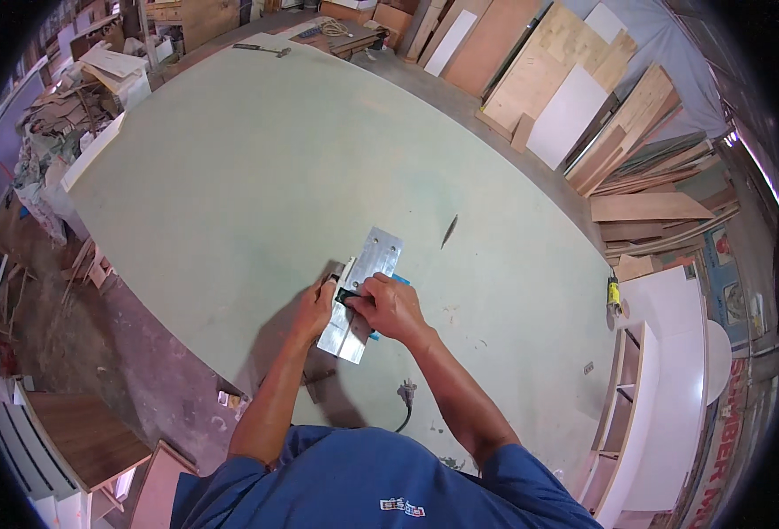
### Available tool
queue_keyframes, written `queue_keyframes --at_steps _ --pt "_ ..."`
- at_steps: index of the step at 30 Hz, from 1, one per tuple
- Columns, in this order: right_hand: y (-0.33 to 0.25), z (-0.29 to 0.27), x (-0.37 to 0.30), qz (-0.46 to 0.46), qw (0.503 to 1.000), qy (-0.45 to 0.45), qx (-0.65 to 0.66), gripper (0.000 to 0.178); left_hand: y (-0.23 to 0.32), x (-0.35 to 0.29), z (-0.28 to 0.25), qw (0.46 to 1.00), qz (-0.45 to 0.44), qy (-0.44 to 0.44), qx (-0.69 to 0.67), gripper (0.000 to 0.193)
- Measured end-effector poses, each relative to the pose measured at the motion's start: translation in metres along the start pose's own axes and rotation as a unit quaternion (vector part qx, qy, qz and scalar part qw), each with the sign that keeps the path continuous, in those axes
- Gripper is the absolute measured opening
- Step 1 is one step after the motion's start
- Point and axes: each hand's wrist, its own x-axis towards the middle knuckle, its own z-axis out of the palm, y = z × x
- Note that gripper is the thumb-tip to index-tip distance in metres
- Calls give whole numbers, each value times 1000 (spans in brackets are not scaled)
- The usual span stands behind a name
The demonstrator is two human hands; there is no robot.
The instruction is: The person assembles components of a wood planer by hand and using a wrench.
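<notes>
Near the centre of our view, on a pale green table [231, 176], we saw a power tool [377, 253] turned with its flat metal sole upward. Our left hand [316, 309] gripped its nine o'clock side; our right hand [394, 307] bunched over its middle from three o'clock, and we could not tell whether it pinched anything. We judged the work partway: tool upturned, plug [407, 388] loose at five o'clock, handling at mid-sole apparently unfinished.
</notes>
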Motion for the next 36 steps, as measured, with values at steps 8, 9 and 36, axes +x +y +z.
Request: queue_keyframes --at_steps 8,9,36 --pt "7 -2 -3 -42 995 14 90 20 -4 3 3 999 18 4 -35 44" --pt "3 -3 -1 -20 999 0 39 17 -7 3 2 999 18 5 -35 44" --pt "9 -6 -4 -20 993 21 113 16 8 -5 4 1000 7 12 -2 45"
